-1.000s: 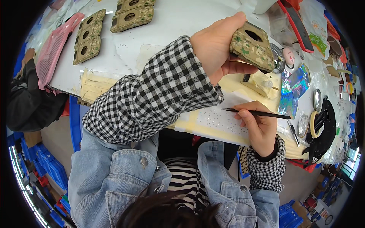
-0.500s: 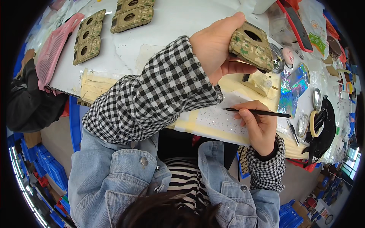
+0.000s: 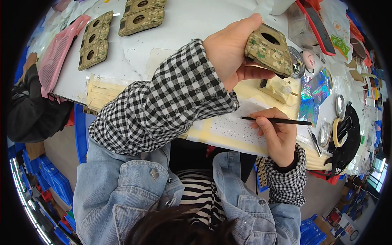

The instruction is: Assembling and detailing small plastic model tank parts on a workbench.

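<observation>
My left hand point(image 3: 230, 47) is raised over the table, gripping a camouflage-patterned case point(image 3: 267, 55) with a round dark opening. Thumb on its upper edge and fingers underneath, it tilts the case. In my right hand point(image 3: 279, 136) a slim black pen-like tool point(image 3: 296, 121) is pinched, its thin tip pointing left. The tip is just above or on a white sheet point(image 3: 220, 131) scattered with tiny shiny dots; I cannot tell if it touches. Beyond the sheet, partly below the case, sits a pale yellowish block point(image 3: 279, 92).
Camouflage panels with round holes point(image 3: 94, 41) lie at the far left, beside a pink mesh basket point(image 3: 61, 53). To the right are holographic film point(image 3: 312, 96), a tape roll point(image 3: 336, 132), a black pouch point(image 3: 349, 141) and a red-edged box point(image 3: 316, 28). Another person's dark sleeve point(image 3: 36, 106) shows at left.
The camouflage case has shifted very slightly left in my left hand. My right hand and the black tool have barely moved.
</observation>
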A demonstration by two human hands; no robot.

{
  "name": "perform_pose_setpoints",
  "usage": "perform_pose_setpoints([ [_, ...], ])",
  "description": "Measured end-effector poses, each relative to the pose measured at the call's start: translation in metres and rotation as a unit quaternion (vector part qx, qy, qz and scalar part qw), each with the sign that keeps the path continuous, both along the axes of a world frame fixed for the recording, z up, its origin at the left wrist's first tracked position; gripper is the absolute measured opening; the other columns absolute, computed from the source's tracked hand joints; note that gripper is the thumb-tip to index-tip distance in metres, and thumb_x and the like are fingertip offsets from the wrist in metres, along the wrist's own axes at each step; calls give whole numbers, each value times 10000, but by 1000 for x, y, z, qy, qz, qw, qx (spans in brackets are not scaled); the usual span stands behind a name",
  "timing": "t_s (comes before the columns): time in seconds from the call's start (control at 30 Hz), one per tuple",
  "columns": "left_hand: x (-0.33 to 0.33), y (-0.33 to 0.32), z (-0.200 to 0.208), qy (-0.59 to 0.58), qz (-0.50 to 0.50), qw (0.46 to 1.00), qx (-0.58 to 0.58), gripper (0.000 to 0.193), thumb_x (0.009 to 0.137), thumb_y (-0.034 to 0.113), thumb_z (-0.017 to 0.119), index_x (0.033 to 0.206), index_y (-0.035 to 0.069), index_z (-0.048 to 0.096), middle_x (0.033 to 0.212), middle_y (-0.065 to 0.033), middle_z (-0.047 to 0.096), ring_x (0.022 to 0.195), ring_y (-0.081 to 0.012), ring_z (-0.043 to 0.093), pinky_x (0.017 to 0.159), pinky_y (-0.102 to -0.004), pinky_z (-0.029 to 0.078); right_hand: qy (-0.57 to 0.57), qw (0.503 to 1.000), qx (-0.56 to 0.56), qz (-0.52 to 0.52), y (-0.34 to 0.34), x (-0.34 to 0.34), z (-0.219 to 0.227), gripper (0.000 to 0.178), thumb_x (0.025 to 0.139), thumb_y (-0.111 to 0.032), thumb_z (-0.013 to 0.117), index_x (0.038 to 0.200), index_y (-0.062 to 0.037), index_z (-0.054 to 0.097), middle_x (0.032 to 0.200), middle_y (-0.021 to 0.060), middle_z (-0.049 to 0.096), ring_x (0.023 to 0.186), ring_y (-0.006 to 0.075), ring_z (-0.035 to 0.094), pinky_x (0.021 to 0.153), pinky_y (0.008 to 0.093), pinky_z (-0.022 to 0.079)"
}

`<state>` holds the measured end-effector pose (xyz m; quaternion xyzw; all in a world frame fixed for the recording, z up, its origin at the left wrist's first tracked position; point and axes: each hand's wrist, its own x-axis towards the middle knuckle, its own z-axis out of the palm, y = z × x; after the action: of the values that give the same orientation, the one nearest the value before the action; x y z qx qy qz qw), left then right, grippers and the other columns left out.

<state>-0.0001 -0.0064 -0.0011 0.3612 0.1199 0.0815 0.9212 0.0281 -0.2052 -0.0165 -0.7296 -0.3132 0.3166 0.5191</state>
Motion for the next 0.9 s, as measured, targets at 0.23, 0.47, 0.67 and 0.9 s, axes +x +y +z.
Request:
perform_pose_setpoints([
  [0.23,0,0,0,2,-2,1000,-3,428,925,418,426,1072,21,488,981,-102,606,841,-177,634,682,-325,571,6,1000,9,-1,0,0,-1,143,876,-105,588,911,27,630,728,39,607,607,66,520,547,185,419],
  [0.47,2,0,-1,0,-5,1000,-6,429,926,419,424,1076,22,483,984,-99,600,854,-184,632,684,-332,573,9,1000,11,-2,-1,0,-2,143,878,-103,585,921,26,627,727,42,606,606,65,517,549,183,421],
  [0.67,1,0,1,6,3,1000,-6,426,930,415,417,1081,21,477,988,-99,598,859,-183,630,684,-334,572,3,1000,11,0,-1,0,-3,139,877,-98,584,919,27,628,724,40,604,603,67,515,549,185,420],
  [0.9,1,1,-1,-5,-8,1000,-8,417,928,407,425,1073,20,487,974,-96,603,850,-180,633,677,-324,573,7,1000,9,-5,0,0,-2,139,876,-100,586,909,28,627,722,40,603,606,67,515,553,185,417],
])
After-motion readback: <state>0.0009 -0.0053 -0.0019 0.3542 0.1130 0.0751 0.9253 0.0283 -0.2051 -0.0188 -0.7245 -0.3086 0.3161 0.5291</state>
